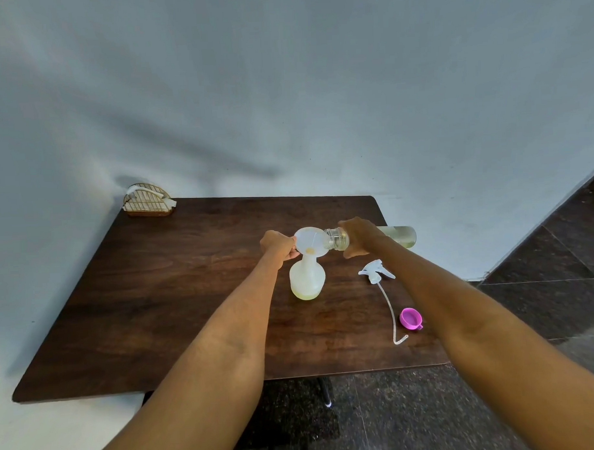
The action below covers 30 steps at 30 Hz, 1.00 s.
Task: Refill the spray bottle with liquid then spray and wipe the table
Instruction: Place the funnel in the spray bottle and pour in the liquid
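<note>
Mid-pour here. The spray bottle (307,281) stands upright around the middle of the dark wood counter (156,297), with its top off and a white funnel (310,242) sitting in its neck. There's only a thin layer of pale yellow liquid at the bottom of it, plus a small yellowish spot down in the funnel's throat.

The left hand (279,244) is on the funnel's left rim, fingers curled and pinching the edge. The right hand (359,236) is wrapped around a clear refill bottle (398,236) tipped on its side, almost horizontal, with the open mouth resting at the funnel's right edge. The bottle's far end sticks out to the right past the hand, and you can see yellowish liquid lying along its lower side.

Just right of the spray bottle and a bit nearer, the white trigger sprayer head (376,272) is lying on the counter, with its long thin dip tube (391,314) trailing toward the near edge and curling at the tip. Right beside the end of that tube is a small pink cap (410,318), lying tilted so its open side shows.

Way over at the far left corner of the counter sits a wire napkin holder (147,200) with white napkins in it, up against the pale wall. Dark tiled floor (544,300) shows to the right and under the counter.
</note>
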Available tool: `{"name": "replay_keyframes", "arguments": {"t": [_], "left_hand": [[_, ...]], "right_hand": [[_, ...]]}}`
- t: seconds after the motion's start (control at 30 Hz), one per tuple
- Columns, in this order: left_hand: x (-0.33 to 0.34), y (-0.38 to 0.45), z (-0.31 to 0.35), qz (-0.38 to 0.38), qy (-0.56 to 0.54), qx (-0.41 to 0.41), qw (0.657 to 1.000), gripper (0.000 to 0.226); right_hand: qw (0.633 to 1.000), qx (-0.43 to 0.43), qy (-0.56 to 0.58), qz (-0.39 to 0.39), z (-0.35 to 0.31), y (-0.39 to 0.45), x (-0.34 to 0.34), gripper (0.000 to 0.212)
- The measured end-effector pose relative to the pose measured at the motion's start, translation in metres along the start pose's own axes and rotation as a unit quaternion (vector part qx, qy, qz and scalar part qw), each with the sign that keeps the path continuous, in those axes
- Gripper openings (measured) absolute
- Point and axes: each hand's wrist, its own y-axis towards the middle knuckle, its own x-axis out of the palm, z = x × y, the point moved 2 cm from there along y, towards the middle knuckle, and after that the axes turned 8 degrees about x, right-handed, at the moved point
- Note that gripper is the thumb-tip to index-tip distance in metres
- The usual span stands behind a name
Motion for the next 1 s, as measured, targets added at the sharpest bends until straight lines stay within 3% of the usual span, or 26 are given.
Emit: {"name": "replay_keyframes", "arguments": {"t": [1.0], "left_hand": [[0.0000,0.0026,-0.0033,0.005,-0.002,0.004,1.000,0.024]], "right_hand": [[1.000,-0.007,-0.017,0.002,-0.0018,0.0027,-0.0008,0.047]]}}
